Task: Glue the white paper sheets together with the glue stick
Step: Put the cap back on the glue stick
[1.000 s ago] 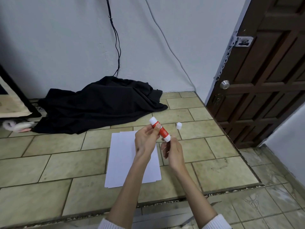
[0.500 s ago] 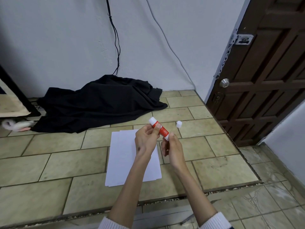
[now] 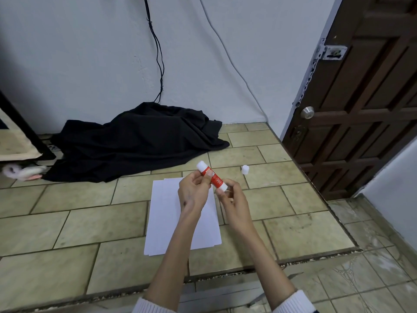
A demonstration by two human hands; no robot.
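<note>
A red glue stick (image 3: pixel 212 178) with white ends is held slanted above the floor, its top end pointing up-left. My left hand (image 3: pixel 194 193) pinches its red middle, and my right hand (image 3: pixel 232 202) grips its lower white end. Its white cap (image 3: pixel 245 169) stands on the tiles to the right, apart from both hands. A stack of white paper sheets (image 3: pixel 167 218) lies flat on the tiled floor beneath my hands, partly hidden by my left forearm.
A heap of black cloth (image 3: pixel 135 141) lies against the white wall behind the paper. A dark wooden door (image 3: pixel 361 109) stands at the right. The tiled platform ends in a step edge (image 3: pixel 225 272) near me. A shelf corner (image 3: pixel 15 143) juts in at the left.
Both hands and the glue stick stay in nearly the same place. My right fingers have shifted slightly around the stick's lower end.
</note>
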